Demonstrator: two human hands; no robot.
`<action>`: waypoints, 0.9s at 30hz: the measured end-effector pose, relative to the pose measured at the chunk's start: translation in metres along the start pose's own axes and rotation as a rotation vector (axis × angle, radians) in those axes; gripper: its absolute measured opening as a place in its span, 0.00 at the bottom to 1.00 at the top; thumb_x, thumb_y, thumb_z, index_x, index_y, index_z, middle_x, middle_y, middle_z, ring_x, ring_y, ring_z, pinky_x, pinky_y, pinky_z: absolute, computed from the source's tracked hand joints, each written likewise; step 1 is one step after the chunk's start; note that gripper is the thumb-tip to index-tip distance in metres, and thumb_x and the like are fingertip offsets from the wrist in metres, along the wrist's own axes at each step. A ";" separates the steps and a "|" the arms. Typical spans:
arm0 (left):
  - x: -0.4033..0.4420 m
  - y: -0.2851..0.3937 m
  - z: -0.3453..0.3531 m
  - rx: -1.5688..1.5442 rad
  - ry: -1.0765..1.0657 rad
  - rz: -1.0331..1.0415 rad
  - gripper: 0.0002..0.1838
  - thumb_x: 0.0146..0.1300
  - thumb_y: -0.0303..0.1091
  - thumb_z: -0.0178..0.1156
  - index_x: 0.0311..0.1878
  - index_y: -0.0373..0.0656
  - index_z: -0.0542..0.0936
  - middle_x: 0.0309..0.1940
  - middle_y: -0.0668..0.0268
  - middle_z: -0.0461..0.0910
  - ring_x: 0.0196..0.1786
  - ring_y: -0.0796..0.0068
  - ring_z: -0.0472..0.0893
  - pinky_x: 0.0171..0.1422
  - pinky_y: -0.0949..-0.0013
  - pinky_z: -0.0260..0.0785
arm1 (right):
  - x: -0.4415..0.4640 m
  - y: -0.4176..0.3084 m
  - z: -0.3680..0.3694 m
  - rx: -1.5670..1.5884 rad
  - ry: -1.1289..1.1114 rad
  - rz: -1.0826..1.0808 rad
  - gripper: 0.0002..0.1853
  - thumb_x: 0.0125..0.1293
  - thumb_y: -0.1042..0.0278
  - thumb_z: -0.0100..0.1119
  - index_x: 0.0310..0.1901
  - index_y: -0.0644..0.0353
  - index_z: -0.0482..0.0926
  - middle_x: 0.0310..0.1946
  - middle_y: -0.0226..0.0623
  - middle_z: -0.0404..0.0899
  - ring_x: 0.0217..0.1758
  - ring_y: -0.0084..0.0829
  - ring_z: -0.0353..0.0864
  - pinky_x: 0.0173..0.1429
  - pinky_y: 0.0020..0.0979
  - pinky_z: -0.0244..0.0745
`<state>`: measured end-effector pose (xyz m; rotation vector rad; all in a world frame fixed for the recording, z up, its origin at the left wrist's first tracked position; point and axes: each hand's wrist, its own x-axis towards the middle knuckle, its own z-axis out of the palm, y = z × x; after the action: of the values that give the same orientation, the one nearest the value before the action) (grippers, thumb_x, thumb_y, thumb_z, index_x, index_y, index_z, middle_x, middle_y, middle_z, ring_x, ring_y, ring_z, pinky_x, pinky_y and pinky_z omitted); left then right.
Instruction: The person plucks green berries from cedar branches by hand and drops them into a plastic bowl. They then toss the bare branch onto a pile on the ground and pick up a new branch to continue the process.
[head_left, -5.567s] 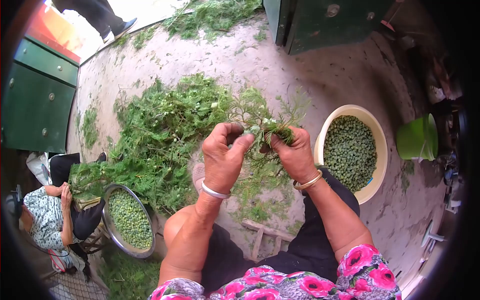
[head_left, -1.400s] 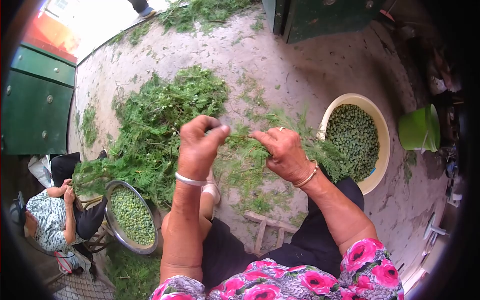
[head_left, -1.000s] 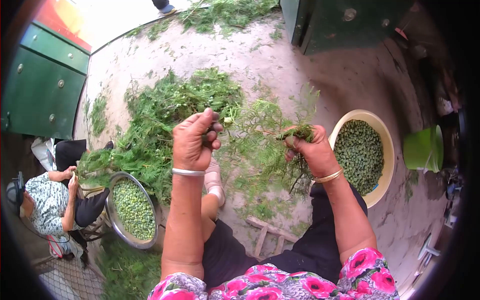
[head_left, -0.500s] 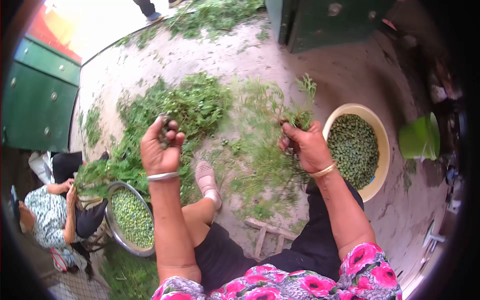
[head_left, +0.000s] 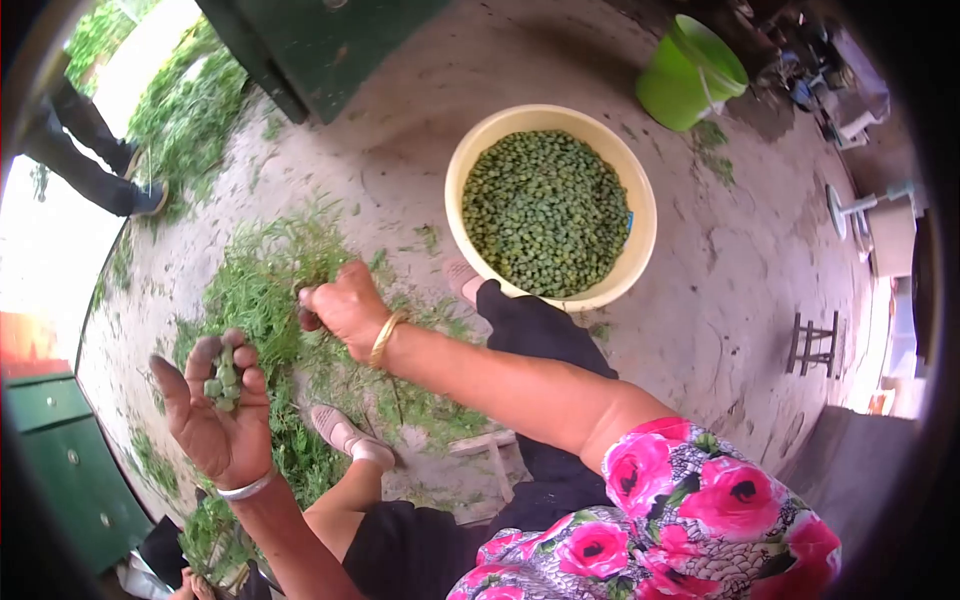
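My left hand [head_left: 222,415] is turned palm up, thumb apart, with several small green fruits [head_left: 224,383] held in its curled fingers. To its upper right, my right hand [head_left: 348,310] is closed in a fist on a feathery green sprig [head_left: 312,240]. Blur and the heap behind hide where the sprig ends. Under and beside both hands a heap of leafy green plants [head_left: 250,310] lies on the floor. A cream basin [head_left: 640,240] full of small round green fruits [head_left: 545,210] stands beyond my right forearm, apart from both hands.
A bright green bucket [head_left: 690,75] stands behind the basin. A low wooden stool [head_left: 485,445] is between my legs, and another small stool [head_left: 815,345] is at right. Another person's legs [head_left: 85,150] are at upper left. Part of a co-worker's hand [head_left: 192,585] shows at bottom left.
My view has turned right, bringing the basin to the middle. My right hand has crossed toward my left hand, away from the basin. The left palm now shows green fruits plainly.
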<state>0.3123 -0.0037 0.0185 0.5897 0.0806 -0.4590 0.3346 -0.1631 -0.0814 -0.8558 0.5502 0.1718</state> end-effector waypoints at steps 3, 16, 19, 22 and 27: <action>0.029 -0.046 0.074 0.161 -0.198 -0.006 0.33 0.71 0.52 0.47 0.56 0.24 0.71 0.57 0.35 0.69 0.57 0.50 0.73 0.61 0.52 0.70 | 0.004 0.001 -0.005 0.138 -0.083 -0.013 0.03 0.58 0.81 0.56 0.31 0.73 0.72 0.26 0.45 0.77 0.26 0.32 0.78 0.29 0.35 0.75; 0.029 -0.074 0.059 1.026 0.520 0.772 0.18 0.67 0.35 0.55 0.52 0.29 0.75 0.49 0.52 0.78 0.54 0.61 0.78 0.56 0.63 0.72 | -0.010 -0.027 0.004 0.322 0.127 0.004 0.06 0.55 0.80 0.55 0.30 0.72 0.68 0.19 0.40 0.72 0.18 0.32 0.75 0.18 0.33 0.70; 0.000 -0.065 -0.037 1.377 0.615 0.488 0.14 0.69 0.36 0.53 0.48 0.35 0.78 0.37 0.62 0.79 0.39 0.72 0.76 0.45 0.68 0.69 | -0.002 -0.029 -0.004 0.398 0.066 0.052 0.06 0.58 0.78 0.55 0.30 0.71 0.69 0.19 0.40 0.74 0.18 0.32 0.76 0.19 0.32 0.70; -0.038 -0.094 -0.079 1.365 0.420 0.047 0.19 0.69 0.41 0.50 0.25 0.37 0.73 0.20 0.72 0.66 0.25 0.81 0.64 0.29 0.73 0.57 | -0.001 -0.030 -0.008 0.434 0.051 0.106 0.06 0.59 0.76 0.56 0.31 0.71 0.71 0.20 0.41 0.76 0.18 0.33 0.78 0.19 0.31 0.69; -0.082 -0.136 -0.081 1.075 0.413 -0.103 0.05 0.64 0.25 0.56 0.36 0.32 0.79 0.23 0.73 0.75 0.28 0.86 0.72 0.33 0.79 0.65 | 0.005 -0.034 -0.017 0.431 0.043 0.019 0.04 0.63 0.79 0.56 0.33 0.72 0.75 0.27 0.43 0.77 0.25 0.33 0.80 0.28 0.32 0.76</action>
<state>0.1835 -0.0265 -0.1025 1.7420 0.2646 -0.4539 0.3450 -0.1982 -0.0701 -0.4357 0.6083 0.0478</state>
